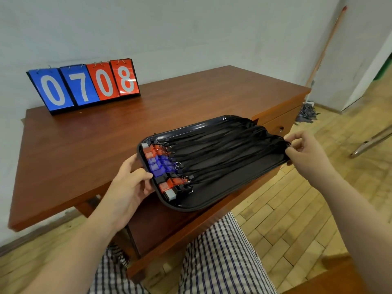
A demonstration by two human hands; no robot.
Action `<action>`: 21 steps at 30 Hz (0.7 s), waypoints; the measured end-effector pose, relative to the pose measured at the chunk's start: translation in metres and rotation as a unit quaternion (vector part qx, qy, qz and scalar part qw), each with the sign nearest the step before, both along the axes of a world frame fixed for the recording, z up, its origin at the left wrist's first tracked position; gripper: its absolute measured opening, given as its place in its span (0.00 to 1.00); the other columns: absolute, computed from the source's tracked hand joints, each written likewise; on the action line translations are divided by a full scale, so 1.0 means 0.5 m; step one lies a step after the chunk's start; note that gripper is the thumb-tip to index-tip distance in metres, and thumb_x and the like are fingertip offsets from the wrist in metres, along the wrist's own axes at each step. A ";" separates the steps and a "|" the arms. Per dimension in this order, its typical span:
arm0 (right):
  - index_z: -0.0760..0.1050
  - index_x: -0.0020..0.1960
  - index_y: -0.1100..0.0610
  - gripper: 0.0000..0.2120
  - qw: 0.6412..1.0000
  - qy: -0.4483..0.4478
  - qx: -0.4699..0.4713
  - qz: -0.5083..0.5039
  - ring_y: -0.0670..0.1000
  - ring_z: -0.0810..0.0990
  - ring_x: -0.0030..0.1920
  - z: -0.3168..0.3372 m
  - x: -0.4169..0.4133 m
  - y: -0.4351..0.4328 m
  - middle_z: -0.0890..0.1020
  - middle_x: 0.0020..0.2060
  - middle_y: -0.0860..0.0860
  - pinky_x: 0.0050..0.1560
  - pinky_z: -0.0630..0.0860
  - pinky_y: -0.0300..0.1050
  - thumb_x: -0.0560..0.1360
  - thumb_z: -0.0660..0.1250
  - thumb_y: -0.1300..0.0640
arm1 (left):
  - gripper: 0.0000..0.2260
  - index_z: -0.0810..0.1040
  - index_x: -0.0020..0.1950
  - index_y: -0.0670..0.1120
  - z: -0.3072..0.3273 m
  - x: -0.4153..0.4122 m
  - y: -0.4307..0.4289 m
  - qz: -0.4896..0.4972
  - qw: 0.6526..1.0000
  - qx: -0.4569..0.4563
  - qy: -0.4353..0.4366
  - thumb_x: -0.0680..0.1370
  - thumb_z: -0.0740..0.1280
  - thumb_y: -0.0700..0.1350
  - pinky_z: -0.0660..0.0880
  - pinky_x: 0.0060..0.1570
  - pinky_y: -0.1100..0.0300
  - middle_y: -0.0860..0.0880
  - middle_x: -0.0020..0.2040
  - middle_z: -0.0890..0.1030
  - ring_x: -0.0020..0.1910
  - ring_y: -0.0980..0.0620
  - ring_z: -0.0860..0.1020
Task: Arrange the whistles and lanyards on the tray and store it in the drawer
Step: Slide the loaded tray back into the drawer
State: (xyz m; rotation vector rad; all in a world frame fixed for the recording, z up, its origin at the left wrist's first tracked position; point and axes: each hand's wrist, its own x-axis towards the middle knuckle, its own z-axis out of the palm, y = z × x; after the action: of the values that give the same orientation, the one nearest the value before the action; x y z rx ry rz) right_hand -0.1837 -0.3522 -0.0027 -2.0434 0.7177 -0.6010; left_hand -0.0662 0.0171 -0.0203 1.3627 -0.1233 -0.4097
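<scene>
Tray: a black tray [191, 205] sits in the middle of the frame, tilted, over the desk's near edge. It is held at both short ends.
Whistles: a row of whistles [158, 164] runs along the tray's left end, packed side by side. They go grey, red, blue, black, red, grey from the far end to the near end.
Lanyards: black lanyards [222, 149] run from the whistles' rings across the tray to its right end, lying roughly parallel. Their far loops bunch at the right rim.
Left hand: the left hand [127, 187] grips the tray's left rim, thumb on top beside the blue whistles and fingers curled beneath.
Right hand: the right hand [305, 153], right of centre, pinches the bunched lanyard ends at the tray's right rim. Whether it also holds the rim itself is hidden.
Desk: a reddish-brown wooden desk [84, 145] fills the left and centre. A wooden part [169, 225] juts toward the camera below the tray; I cannot tell if it is an open drawer.
Side drawer: a shut drawer [277, 126] with a knob shows just behind the tray's right end.
Scoreboard: a flip scoreboard [84, 85] in the upper left stands on the desk by the wall, with blue cards 0 7 and red cards 0 8.
Mop: a mop [306, 114] in the upper right leans against the wall, head on the floor.
Floor: wooden parquet [297, 209] shows at the right and bottom.
Clothing: checked fabric [222, 262] covers the person's legs at the bottom centre.
</scene>
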 end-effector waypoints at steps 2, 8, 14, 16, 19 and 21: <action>0.72 0.56 0.54 0.10 1.000 0.009 0.011 -0.004 0.56 0.78 0.37 -0.009 -0.006 0.001 0.76 0.43 0.58 0.33 0.70 0.45 0.78 0.63 0.65 | 0.27 0.66 0.73 0.53 -0.009 -0.006 0.004 -0.005 1.000 0.008 -0.001 0.77 0.58 0.32 0.69 0.36 0.59 0.51 0.30 0.71 0.28 0.56 0.69; 0.74 0.55 0.53 0.13 0.998 0.033 0.056 0.008 0.55 0.79 0.40 -0.024 -0.016 0.006 0.78 0.48 0.58 0.36 0.79 0.51 0.76 0.63 0.68 | 0.29 0.62 0.76 0.53 -0.050 -0.028 0.013 -0.003 1.000 0.019 0.009 0.78 0.60 0.32 0.67 0.39 0.56 0.49 0.33 0.73 0.29 0.55 0.70; 0.76 0.50 0.53 0.12 0.997 0.049 0.051 0.011 0.54 0.77 0.40 -0.039 -0.030 0.006 0.77 0.50 0.51 0.33 0.76 0.45 0.77 0.62 0.69 | 0.32 0.60 0.77 0.59 -0.082 -0.047 0.013 -0.017 0.999 0.032 -0.006 0.78 0.62 0.34 0.68 0.38 0.56 0.48 0.32 0.72 0.30 0.54 0.71; 0.77 0.50 0.53 0.11 0.997 0.055 0.049 0.005 0.54 0.78 0.39 -0.043 -0.034 -0.001 0.77 0.52 0.51 0.33 0.76 0.44 0.77 0.63 0.68 | 0.33 0.59 0.77 0.59 -0.090 -0.050 0.009 -0.025 0.999 0.037 -0.013 0.78 0.63 0.34 0.68 0.38 0.56 0.47 0.32 0.72 0.31 0.54 0.72; 0.78 0.50 0.53 0.10 0.997 0.068 0.044 0.005 0.55 0.78 0.38 -0.053 -0.041 -0.009 0.77 0.55 0.51 0.33 0.74 0.43 0.77 0.63 0.67 | 0.36 0.58 0.77 0.60 -0.102 -0.059 0.003 -0.033 0.998 0.043 -0.021 0.75 0.67 0.37 0.69 0.39 0.55 0.47 0.32 0.72 0.31 0.54 0.72; 0.78 0.49 0.53 0.10 0.996 0.080 0.037 0.005 0.55 0.79 0.36 -0.065 -0.045 -0.012 0.77 0.57 0.51 0.33 0.74 0.43 0.77 0.63 0.67 | 0.35 0.57 0.77 0.60 -0.110 -0.064 0.000 -0.036 0.998 0.049 -0.026 0.76 0.66 0.36 0.69 0.39 0.55 0.47 0.32 0.72 0.31 0.54 0.72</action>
State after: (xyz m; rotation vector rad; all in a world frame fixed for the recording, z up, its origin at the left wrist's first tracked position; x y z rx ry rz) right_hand -0.2061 -0.3580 -0.0350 -2.0416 0.8103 -0.4016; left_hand -0.0982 0.0172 -0.0751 1.4696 -0.1969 -0.4451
